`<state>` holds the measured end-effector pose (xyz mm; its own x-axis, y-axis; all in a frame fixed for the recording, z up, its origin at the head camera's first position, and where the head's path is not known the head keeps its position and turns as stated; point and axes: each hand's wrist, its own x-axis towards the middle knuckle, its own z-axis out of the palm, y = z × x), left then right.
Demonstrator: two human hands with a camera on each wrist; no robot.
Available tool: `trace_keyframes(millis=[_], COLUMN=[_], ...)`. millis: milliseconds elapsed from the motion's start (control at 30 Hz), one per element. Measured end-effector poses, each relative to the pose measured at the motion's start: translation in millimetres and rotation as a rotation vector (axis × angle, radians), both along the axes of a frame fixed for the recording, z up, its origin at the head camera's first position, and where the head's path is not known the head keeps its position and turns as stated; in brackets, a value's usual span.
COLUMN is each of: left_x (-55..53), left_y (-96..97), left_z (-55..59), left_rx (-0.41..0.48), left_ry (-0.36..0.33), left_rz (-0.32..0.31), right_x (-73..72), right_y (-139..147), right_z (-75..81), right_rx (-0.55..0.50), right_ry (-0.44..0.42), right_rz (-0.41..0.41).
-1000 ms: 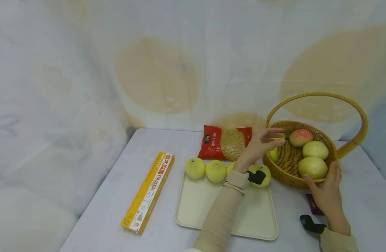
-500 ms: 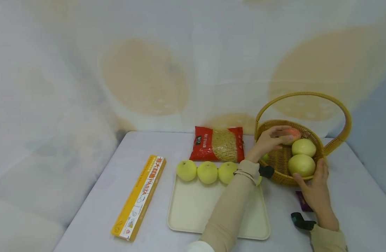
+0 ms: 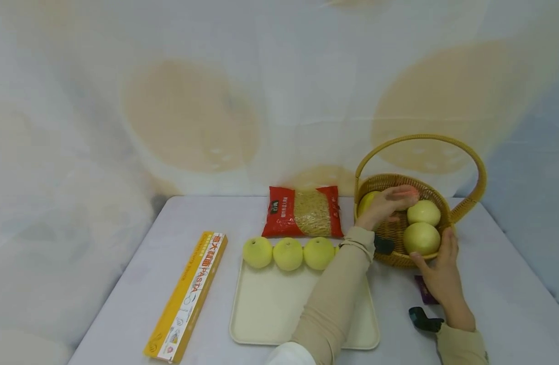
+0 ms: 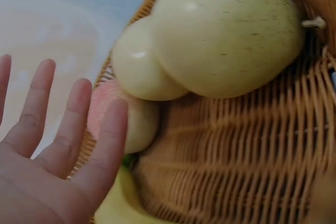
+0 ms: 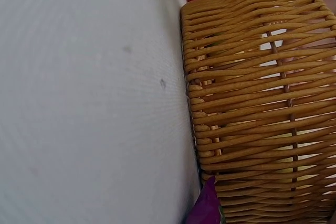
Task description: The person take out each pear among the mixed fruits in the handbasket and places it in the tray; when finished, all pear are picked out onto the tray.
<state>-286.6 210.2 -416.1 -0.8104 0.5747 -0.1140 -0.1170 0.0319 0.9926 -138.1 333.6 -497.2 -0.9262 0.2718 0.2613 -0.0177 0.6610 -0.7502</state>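
Observation:
My left hand (image 3: 385,204) reaches over the left part of a wicker basket (image 5: 257,108). In the left wrist view its fingers (image 4: 71,124) are spread and extended, overlapping a pink-and-cream peach (image 4: 102,100), with nothing held. Two pale green fruits (image 3: 422,238) lie at the basket's right side; the nearer, larger one shows a stem in the left wrist view. A yellow banana (image 4: 118,200) with a green tip lies beside the peach. My right hand (image 3: 444,279) holds the basket's near right side, thumb at the front rim and fingers along the outside.
A cream tray (image 3: 266,309) bears a row of yellow-green round fruits (image 3: 288,254) at its back edge. Behind it lies a red pasta bag (image 3: 302,212). A long yellow pasta box (image 3: 188,296) lies left. A small purple packet (image 3: 426,290) sits near the basket.
My left hand has moved right and into the basket, over to the peach. The right hand stays at the basket. The whole head view has shifted, so the scene sits further left.

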Motion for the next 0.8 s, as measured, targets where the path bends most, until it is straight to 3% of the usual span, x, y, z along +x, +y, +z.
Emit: trace_keyframes(millis=[200, 367, 667, 800], left_x=[3.5, 4.6, 2.5, 0.6], left_y=[4.2, 10.5, 22.2, 26.6], left_z=[-7.1, -5.1, 0.7, -5.3], left_rx=[-0.101, -0.155, -0.184, -0.183], left_ry=[-0.018, -0.018, 0.007, 0.051], left_rz=[-0.073, -0.101, -0.092, -0.150], right_x=[-1.7, -2.0, -1.0, -1.4], right_y=[-1, 1, 1, -1], right_z=[-0.8, -1.2, -2.3, -1.8], right_rx=[0.014, 0.027, -0.009, -0.009], right_ry=[0.017, 0.016, 0.024, 0.036], right_rz=[0.006, -0.009, 0.007, 0.007])
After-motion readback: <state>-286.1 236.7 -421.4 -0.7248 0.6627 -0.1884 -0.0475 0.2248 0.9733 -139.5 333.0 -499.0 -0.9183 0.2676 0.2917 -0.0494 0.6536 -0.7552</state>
